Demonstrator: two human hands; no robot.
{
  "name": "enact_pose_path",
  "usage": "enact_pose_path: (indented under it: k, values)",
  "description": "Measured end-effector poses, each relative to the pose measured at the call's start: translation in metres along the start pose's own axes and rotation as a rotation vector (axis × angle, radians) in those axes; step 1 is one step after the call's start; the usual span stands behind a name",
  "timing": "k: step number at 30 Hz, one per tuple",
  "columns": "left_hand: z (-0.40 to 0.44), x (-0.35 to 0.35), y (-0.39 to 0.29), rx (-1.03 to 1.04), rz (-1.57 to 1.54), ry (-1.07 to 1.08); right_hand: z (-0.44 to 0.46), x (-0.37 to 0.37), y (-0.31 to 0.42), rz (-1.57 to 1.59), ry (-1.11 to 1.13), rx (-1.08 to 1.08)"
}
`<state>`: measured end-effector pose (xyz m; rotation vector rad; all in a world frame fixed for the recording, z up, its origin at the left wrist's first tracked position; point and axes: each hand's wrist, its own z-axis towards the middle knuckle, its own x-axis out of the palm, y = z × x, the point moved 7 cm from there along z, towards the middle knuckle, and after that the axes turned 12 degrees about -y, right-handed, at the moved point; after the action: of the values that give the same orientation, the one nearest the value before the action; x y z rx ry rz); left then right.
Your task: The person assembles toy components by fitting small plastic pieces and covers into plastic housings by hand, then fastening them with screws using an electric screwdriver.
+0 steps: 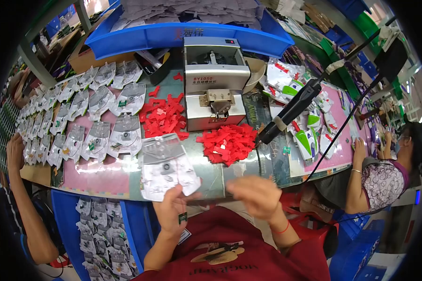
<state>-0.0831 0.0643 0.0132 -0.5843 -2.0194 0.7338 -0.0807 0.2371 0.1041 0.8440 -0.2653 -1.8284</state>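
Observation:
My left hand [172,209] grips the lower edge of a white plastic housing [166,169] with a clear grey upper part, held over the front edge of the bench. A small green circuit board [183,218] dangles on wires just below the housing. To the right, my right hand [255,195] hovers near the bench edge, blurred by motion, so its fingers cannot be read. Beyond the hands lie a heap of small red plastic pieces [227,144] and a second red heap [163,117]. Between and behind them stands a screw feeder machine [214,77].
Rows of similar housings [98,100] cover the left bench. A black electric screwdriver [290,112] leans at right beside white-green assemblies [308,140]. A blue tray [173,37] stands behind; a blue bin [65,215] of housings is below left. Co-workers sit at both sides.

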Motion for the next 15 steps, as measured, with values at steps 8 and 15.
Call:
enact_pose_path:
  k: [8, 15]
  values:
    - [0.006, -0.005, 0.007, -0.067, -0.023, 0.027, 0.021, -0.01, -0.048, -0.187, 0.056, 0.166]
    - [0.005, -0.003, 0.01, -0.029, -0.004, -0.024, 0.02, 0.021, -0.074, -0.234, 0.225, 0.099]
